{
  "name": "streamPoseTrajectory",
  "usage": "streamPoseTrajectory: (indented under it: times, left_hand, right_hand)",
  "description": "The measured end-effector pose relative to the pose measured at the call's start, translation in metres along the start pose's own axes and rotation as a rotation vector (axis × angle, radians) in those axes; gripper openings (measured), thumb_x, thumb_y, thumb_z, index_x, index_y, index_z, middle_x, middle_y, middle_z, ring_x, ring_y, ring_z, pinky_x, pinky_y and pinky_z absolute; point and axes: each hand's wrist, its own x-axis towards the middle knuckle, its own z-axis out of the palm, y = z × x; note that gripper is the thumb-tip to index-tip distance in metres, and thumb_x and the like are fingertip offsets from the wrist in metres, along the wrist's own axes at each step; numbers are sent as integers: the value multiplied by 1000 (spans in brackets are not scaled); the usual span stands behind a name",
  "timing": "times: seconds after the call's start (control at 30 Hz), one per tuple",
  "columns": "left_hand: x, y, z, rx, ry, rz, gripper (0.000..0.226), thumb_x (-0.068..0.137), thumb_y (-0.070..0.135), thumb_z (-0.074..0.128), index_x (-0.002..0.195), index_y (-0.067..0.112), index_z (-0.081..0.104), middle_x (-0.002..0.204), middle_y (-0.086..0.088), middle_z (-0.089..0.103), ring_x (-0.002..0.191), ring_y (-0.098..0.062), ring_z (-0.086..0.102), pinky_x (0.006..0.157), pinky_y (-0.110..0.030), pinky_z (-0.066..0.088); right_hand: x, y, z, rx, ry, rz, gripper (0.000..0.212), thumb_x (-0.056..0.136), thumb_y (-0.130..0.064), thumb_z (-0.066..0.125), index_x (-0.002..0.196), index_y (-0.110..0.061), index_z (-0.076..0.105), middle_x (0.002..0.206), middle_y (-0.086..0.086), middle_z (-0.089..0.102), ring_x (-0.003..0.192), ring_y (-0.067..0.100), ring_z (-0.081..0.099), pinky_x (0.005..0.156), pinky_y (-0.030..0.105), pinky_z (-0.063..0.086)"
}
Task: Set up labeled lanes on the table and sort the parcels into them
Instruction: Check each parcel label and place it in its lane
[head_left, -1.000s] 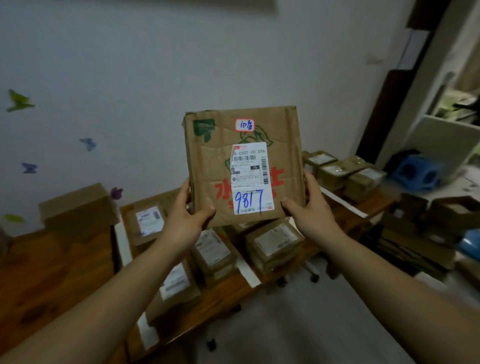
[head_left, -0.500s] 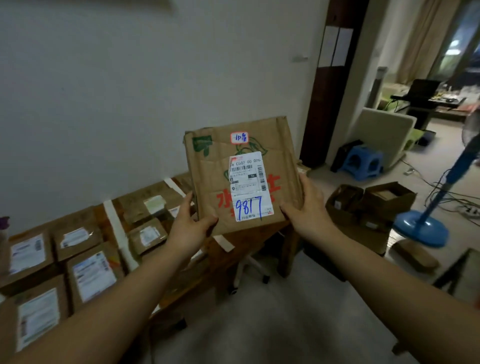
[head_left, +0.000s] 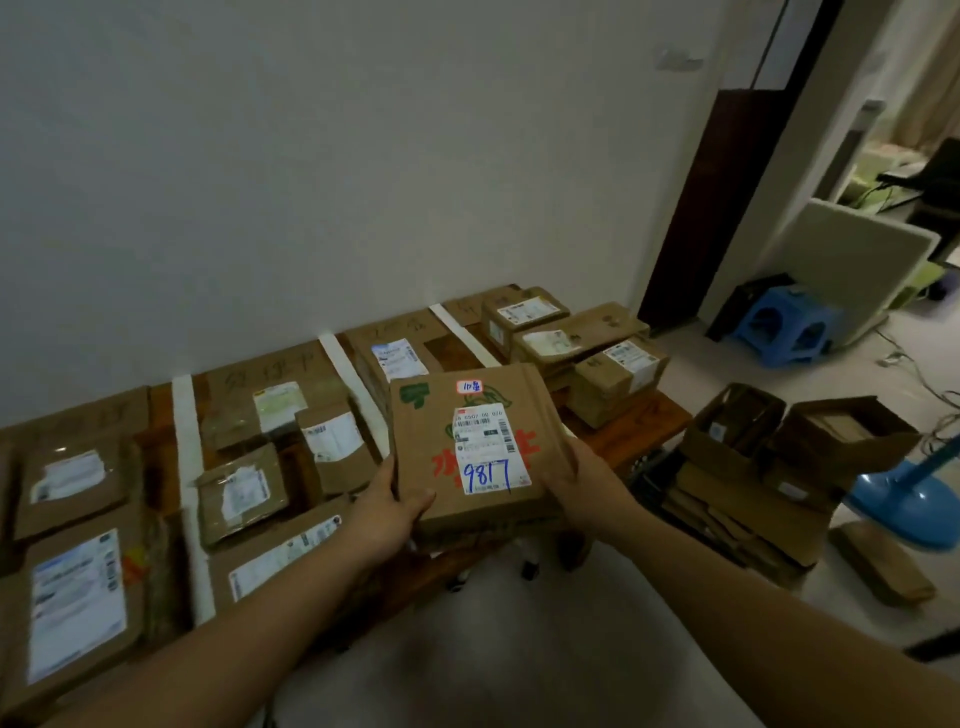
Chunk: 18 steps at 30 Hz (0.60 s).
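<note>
**Room background.** A plain white wall (head_left: 363, 156) fills the view above and beyond the grip, with a wall switch (head_left: 680, 60) high to its right. A wooden table (head_left: 647, 418) runs beneath the grip and out to both sides, set against the wall. To the right of the grip are a dark brown door frame (head_left: 717, 208), a blue plastic stool (head_left: 784, 325), a white panel (head_left: 852, 260) behind the stool, and a blue round stand base (head_left: 904, 499). A pale floor (head_left: 519, 649) lies nearer than the grip. The lighting is dim, though the adjoining room at upper right is brighter.

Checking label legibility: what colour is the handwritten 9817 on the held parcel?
Blue ink on the white label; head view.
</note>
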Motion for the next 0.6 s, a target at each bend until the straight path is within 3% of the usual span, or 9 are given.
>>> streamPoseTrajectory:
  times: [0.13,0.23,0.37,0.43,0.53,0.6]
  left_hand:
    - [37,-4,6,11,-31,-74,67,92,30,57,148,30,20,138,-1,51,119,-21,54,100,-41,46]
    - [51,-8,17,-23,-23,-127,66,91,26,59,146,30,23,137,0,51,124,-21,50,104,-37,42]
    - [69,-16,37,-29,22,-172,72,83,34,66,143,36,27,139,0,47,124,-20,49,103,-37,44]
    - [75,-14,52,-40,58,-187,68,87,26,64,144,31,27,138,1,48,126,-20,48,104,-38,43]
    - [83,-13,79,-18,120,-184,73,89,18,63,147,28,20,133,6,48,127,-20,47,102,-35,43]
    - [87,-11,95,8,152,-175,82,86,18,66,148,31,14,122,11,47,122,-15,49,98,-30,45]
  right_hand:
    - [52,13,4,-2,-40,26,46,99,-41,42,137,-17,41,131,1,51,120,22,50,103,37,42]
    - [81,28,4,-75,-93,43,40,101,-40,40,130,-14,45,119,2,53,102,13,46,89,25,36]
    - [117,55,3,-101,-156,48,24,100,-44,39,111,-25,48,94,-11,52,99,15,57,78,21,39]
    - [132,67,3,-82,-178,39,24,99,-46,39,111,-27,48,99,-8,57,98,15,58,82,25,47]
    - [162,97,6,-93,-245,-3,42,96,-55,36,129,-30,42,122,1,55,103,17,59,91,40,52]
    - [173,107,4,-106,-254,-23,47,97,-52,35,140,-32,33,135,6,47,109,19,57,92,31,48]
